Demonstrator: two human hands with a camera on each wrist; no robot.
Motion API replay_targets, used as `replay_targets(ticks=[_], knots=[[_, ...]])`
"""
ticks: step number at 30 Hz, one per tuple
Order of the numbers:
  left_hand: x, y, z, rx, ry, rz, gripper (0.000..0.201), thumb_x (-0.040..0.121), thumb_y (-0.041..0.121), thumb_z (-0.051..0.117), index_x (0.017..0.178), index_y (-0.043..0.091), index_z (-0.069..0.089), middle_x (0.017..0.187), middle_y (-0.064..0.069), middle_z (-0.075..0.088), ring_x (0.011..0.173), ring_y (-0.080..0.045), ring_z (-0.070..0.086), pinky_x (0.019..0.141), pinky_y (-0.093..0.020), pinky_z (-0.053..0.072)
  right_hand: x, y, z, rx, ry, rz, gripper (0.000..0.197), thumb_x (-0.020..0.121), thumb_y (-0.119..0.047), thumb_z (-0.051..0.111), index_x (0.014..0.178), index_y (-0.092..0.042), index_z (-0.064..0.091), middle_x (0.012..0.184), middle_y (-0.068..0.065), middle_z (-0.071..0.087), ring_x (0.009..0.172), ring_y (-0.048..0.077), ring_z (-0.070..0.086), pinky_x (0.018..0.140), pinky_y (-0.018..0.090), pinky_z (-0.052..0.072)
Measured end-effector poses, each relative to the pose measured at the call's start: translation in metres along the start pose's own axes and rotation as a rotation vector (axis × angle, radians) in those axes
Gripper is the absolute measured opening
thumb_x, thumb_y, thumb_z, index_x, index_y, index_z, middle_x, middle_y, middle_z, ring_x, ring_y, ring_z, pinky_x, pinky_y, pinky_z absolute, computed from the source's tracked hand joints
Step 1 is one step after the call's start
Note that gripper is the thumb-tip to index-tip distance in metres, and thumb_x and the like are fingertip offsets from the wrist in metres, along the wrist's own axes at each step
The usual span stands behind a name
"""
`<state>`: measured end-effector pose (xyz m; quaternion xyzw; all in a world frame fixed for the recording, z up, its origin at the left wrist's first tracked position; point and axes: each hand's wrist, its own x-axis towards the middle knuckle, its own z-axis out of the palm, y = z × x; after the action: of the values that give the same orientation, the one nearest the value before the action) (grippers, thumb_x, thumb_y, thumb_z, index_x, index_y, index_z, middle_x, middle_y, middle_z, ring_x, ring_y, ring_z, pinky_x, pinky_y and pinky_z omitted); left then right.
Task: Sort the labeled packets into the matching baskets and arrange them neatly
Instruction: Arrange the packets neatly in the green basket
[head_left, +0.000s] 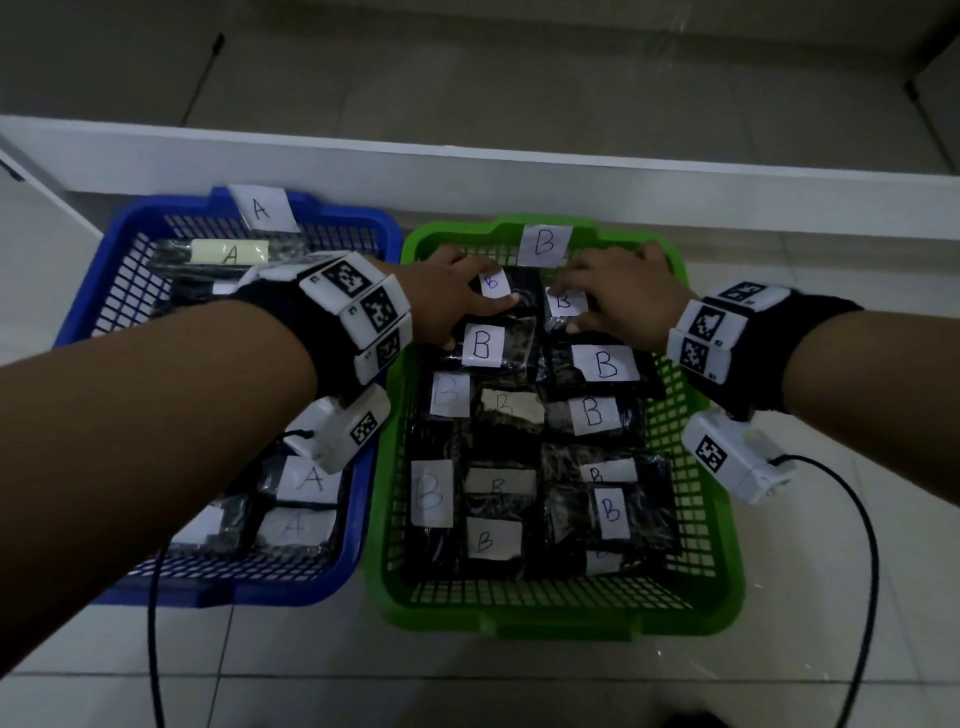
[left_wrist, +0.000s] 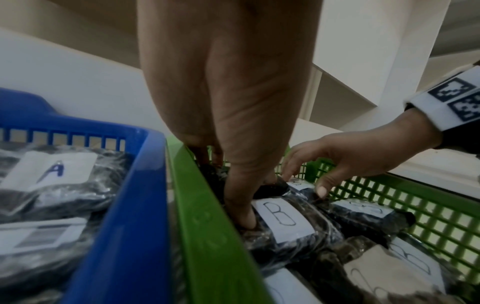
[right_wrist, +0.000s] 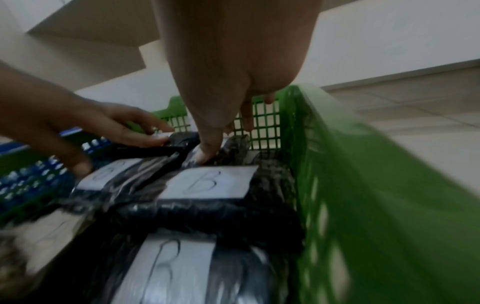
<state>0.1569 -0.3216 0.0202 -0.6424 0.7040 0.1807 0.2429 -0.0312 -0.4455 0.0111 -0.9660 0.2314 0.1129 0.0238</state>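
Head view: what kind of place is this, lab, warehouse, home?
Likely an ordinary indoor room, not a warehouse: the blue basket and green basket sit directly on a pale tiled floor, beside a low white ledge. No shelving or benches show.

Dim light, pale tiled floor (head_left: 519, 691), low white shelf (head_left: 467, 171) (long, straight-edged) behind

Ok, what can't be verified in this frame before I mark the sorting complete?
- Blue basket, head view: the left forearm covers its middle packets; labels there unreadable.
- Green basket, head view: the near-right packet's label is partly covered.
- Right wrist view: motion blur; near labels faint.
- Left hand and right hand: grip on the far B packets unclear.
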Motion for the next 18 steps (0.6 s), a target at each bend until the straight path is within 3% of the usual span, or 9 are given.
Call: replay_targets(ticks=[2,4,7,10,12,14,18], knots=[[-0.002,-0.001,0.0,-0.018,0.01,0.004,0.086,0.088,0.028,0.063,0.147,0.044,0.003,0.158,0.0,-0.006,0.143,-0.034,0.0,0.114,-0.053,0.022,-0.001,0.004,-0.004,0.108,-0.011,0.058,0.049,0.082,-0.044,0.064,0.128,-0.032,0.052,0.132,-0.004,0.052,0.123,0.023,0.046,0.101,0.044,0.026],[-0.005,-0.002,0.0,-0.064,0.032,0.009,0.087,0.087,0.028,0.064,0.148,0.042,0.004,0.159,0.0,-0.004,0.144,-0.032,0.003,0.115,-0.05,0.022,-0.004,0.012,-0.012,0.341,0.105,0.121,0.036,0.087,-0.031,0.063,0.122,-0.026,0.058,0.124,0.001,0.059,0.111,0.02,0.054,0.101,0.04,0.035],[-0.014,-0.003,-0.003,-0.212,0.148,0.004,0.079,0.084,0.028,0.066,0.148,0.031,0.02,0.155,-0.005,0.015,0.141,-0.026,0.018,0.113,-0.039,0.027,-0.01,0.029,-0.028,0.506,0.218,0.225,0.022,0.088,-0.009,0.058,0.108,-0.013,0.067,0.108,0.009,0.068,0.091,0.018,0.059,0.084,0.024,0.042],[-0.021,-0.006,-0.001,-0.288,0.277,0.012,0.061,0.078,0.029,0.073,0.132,0.023,0.045,0.133,-0.007,0.04,0.123,-0.025,0.039,0.101,-0.037,0.039,-0.017,0.033,-0.036,0.441,0.015,0.186,0.016,0.083,-0.017,0.067,0.098,-0.012,0.07,0.097,0.006,0.07,0.082,0.014,0.059,0.07,0.023,0.043],[-0.025,-0.005,0.003,-0.258,0.293,0.016,0.052,0.075,0.03,0.075,0.122,0.023,0.053,0.123,-0.005,0.045,0.116,-0.024,0.043,0.095,-0.039,0.043,-0.021,0.023,-0.034,0.375,-0.184,0.097,0.022,0.079,-0.028,0.072,0.096,-0.014,0.07,0.092,0.0,0.069,0.077,0.01,0.058,0.063,0.02,0.042],[-0.027,-0.003,0.006,-0.232,0.292,0.01,0.044,0.075,0.031,0.075,0.116,0.024,0.059,0.119,-0.003,0.045,0.113,-0.023,0.045,0.092,-0.04,0.045,-0.024,0.012,-0.026,0.236,-0.314,0.024,0.03,0.076,-0.036,0.074,0.096,-0.015,0.067,0.09,-0.002,0.067,0.078,0.013,0.057,0.065,0.023,0.041],[-0.025,0.0,0.003,-0.186,0.295,0.007,0.04,0.074,0.032,0.076,0.111,0.023,0.065,0.113,-0.003,0.047,0.11,-0.023,0.046,0.089,-0.039,0.045,-0.027,0.005,-0.009,0.12,-0.325,-0.004,0.039,0.072,-0.041,0.076,0.093,-0.014,0.057,0.089,0.002,0.061,0.081,0.02,0.054,0.065,0.028,0.039]])
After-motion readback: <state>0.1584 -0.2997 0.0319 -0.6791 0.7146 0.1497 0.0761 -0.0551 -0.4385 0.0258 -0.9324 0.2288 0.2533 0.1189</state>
